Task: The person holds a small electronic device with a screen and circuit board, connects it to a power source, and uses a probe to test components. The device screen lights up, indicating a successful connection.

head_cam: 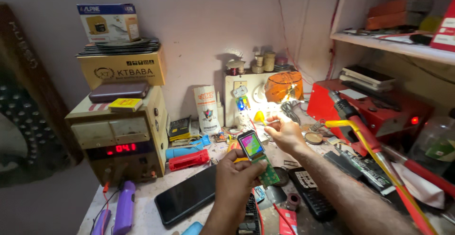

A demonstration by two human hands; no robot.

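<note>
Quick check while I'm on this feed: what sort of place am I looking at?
Most likely a small electronics repair bench. A bench power supply with a red readout stands at the left, the left hand holds a green circuit board with a lit screen, and a dark phone lies nearby.

Dim, warm workshop scene — a bright bare lamp (pixel 287 103) glares at the bench's back, overexposing nearby items; corners fall into shadow, and the wide lens bends edges.
</note>
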